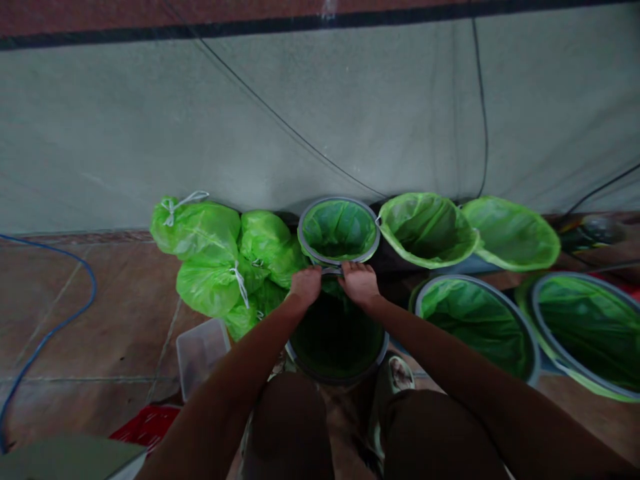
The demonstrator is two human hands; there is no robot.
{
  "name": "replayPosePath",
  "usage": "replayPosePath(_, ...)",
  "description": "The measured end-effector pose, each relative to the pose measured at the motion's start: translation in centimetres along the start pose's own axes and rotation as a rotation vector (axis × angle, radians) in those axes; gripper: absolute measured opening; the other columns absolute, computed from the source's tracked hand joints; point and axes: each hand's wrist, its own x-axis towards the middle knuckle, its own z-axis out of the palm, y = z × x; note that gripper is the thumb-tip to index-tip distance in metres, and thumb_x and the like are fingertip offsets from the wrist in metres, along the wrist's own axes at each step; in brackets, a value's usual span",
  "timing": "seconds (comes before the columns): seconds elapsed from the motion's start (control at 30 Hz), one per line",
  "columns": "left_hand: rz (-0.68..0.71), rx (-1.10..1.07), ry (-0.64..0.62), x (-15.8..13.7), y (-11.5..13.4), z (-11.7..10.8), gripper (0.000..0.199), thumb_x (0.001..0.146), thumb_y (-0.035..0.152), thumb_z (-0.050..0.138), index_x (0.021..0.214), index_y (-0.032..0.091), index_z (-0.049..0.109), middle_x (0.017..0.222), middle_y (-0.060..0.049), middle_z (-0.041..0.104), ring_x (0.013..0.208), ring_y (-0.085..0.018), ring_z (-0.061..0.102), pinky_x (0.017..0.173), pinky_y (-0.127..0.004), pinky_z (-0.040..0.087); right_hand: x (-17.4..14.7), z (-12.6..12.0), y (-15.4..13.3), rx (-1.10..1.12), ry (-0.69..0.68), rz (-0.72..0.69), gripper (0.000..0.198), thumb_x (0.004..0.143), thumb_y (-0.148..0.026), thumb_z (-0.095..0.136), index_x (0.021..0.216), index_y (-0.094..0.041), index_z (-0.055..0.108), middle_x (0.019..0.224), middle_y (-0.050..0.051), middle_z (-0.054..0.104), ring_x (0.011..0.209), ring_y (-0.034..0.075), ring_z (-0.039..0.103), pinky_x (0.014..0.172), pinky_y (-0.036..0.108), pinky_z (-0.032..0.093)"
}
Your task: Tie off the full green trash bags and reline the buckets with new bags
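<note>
Between my feet stands a round trash bin with a dark, greenish inside. My left hand and my right hand are closed side by side over its far rim, a short grey stretch of which shows between them. Whether they also pinch a bag edge there, I cannot tell. Just beyond my hands is another trash bin, grey-rimmed and lined with green plastic. To the left, several tied green garbage bags with white drawstrings lie piled up.
More bins with green liners stand to the right, including two grey-rimmed bins nearer me. A clear plastic tub and a red object are at lower left. A blue hose crosses the tiles; cables hang along the wall.
</note>
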Motion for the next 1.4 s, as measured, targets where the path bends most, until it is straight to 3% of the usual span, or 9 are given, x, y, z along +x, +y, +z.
replayPosePath(0.17,-0.019,-0.022,-0.008,-1.0,-0.3,-0.4,0.034,0.088,0.018,0.05,0.122,0.016,0.053,0.113,-0.013,0.067,0.106,-0.023,0.065,0.089,-0.033,0.05,-0.4,0.4,0.5,-0.001,0.009,0.022,0.031,0.093,-0.029,0.048,0.118,-0.013,0.055,0.112,0.018,0.065,0.105,0.027,0.057,0.085,0.034,0.04)
replayPosePath(0.33,-0.058,-0.143,0.011,-2.9,-1.9,-0.2,0.08,0.076,0.032,0.07,0.144,0.014,0.033,0.129,-0.015,0.06,0.119,-0.026,0.059,0.099,-0.034,0.046,-2.1,1.1,2.5,0.04,-0.005,0.203,0.032,0.092,-0.031,0.05,0.118,-0.014,0.053,0.107,0.015,0.067,0.103,0.026,0.061,0.075,0.03,0.044)
replayPosePath(0.5,-0.111,-0.256,-0.015,-4.1,-2.6,0.3,0.07,0.082,0.043,0.065,0.141,0.014,0.04,0.135,-0.015,0.058,0.125,-0.024,0.055,0.103,-0.031,0.043,-4.0,1.0,4.5,0.072,-0.164,0.391,0.046,0.089,-0.041,0.055,0.125,-0.012,0.048,0.105,0.016,0.067,0.096,0.029,0.066,0.075,0.033,0.047)
replayPosePath(0.63,-0.116,-0.241,0.009,-3.6,-1.0,0.4,0.056,0.09,0.045,0.053,0.133,0.01,0.048,0.125,-0.015,0.064,0.114,-0.024,0.062,0.097,-0.032,0.047,-3.6,-0.1,3.7,0.043,-0.087,0.284,0.056,0.087,-0.046,0.058,0.13,-0.013,0.045,0.119,0.019,0.062,0.109,0.031,0.06,0.085,0.037,0.046)
replayPosePath(0.77,-0.148,-0.17,0.041,-2.1,0.9,0.4,0.044,0.093,0.047,0.046,0.119,0.013,0.058,0.109,-0.014,0.069,0.103,-0.025,0.066,0.087,-0.033,0.051,-1.5,-0.9,1.8,0.067,-0.077,0.239,0.052,0.09,-0.053,0.051,0.121,-0.012,0.053,0.113,0.02,0.065,0.108,0.03,0.061,0.089,0.04,0.044)
replayPosePath(0.9,-0.138,-0.091,-0.026,-0.9,1.2,0.6,0.039,0.094,0.045,0.045,0.108,0.015,0.065,0.103,-0.015,0.071,0.1,-0.027,0.067,0.083,-0.036,0.052,0.0,-0.2,1.5,0.067,-0.148,0.267,0.042,0.093,-0.049,0.049,0.111,-0.012,0.06,0.106,0.018,0.069,0.101,0.028,0.065,0.085,0.038,0.046)
replayPosePath(1.13,-0.087,-0.061,-0.019,-0.8,1.0,0.7,0.032,0.095,0.036,0.045,0.111,0.014,0.063,0.102,-0.015,0.071,0.1,-0.027,0.067,0.081,-0.036,0.052,-0.3,0.8,2.5,0.033,-0.093,0.174,0.031,0.094,-0.036,0.05,0.113,-0.013,0.058,0.107,0.015,0.07,0.097,0.024,0.067,0.076,0.029,0.048)
replayPosePath(1.27,-0.086,-0.096,-0.006,-1.5,0.6,0.2,0.037,0.091,0.044,0.052,0.113,0.015,0.06,0.107,-0.013,0.07,0.103,-0.026,0.066,0.085,-0.034,0.051,-0.6,0.7,2.5,0.038,-0.091,0.18,0.038,0.093,-0.044,0.05,0.116,-0.014,0.057,0.11,0.015,0.068,0.098,0.025,0.066,0.077,0.03,0.047)
replayPosePath(1.4,-0.156,-0.199,0.049,-3.1,-0.5,-0.1,0.061,0.084,0.053,0.06,0.131,0.015,0.048,0.121,-0.013,0.066,0.11,-0.024,0.063,0.09,-0.03,0.049,-1.3,0.7,3.0,0.089,-0.014,0.131,0.046,0.091,-0.048,0.052,0.121,-0.014,0.053,0.115,0.014,0.066,0.102,0.025,0.064,0.08,0.031,0.046)
